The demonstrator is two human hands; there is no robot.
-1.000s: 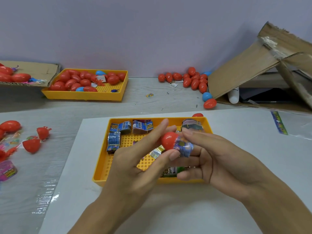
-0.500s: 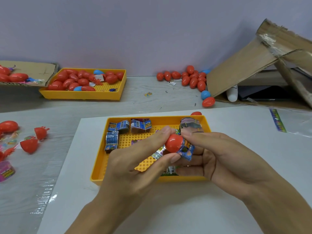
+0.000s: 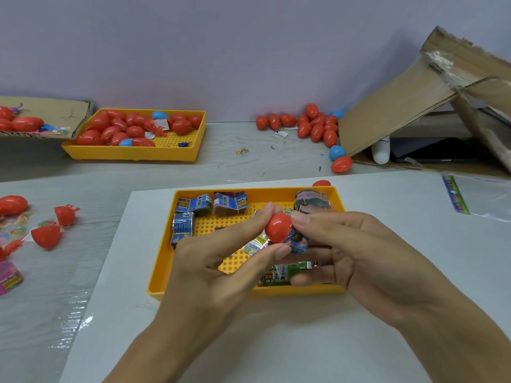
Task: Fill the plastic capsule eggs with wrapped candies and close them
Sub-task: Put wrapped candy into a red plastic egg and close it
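Red capsule egg half [image 3: 277,227], over the near yellow tray [image 3: 161,275]: I see my left hand [image 3: 221,268] pinching it between thumb and forefinger, my right hand [image 3: 356,255] pinching a blue wrapped candy [image 3: 298,240] against its mouth, apparently partly inside.

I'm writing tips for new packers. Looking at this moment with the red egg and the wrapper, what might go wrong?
1. The blue wrapper sticks out of the red egg half, so it may get pinched at the rim and block closing.
2. Both the left hand and right hand hold by fingertips only; the smooth shell might slip into the yellow tray.
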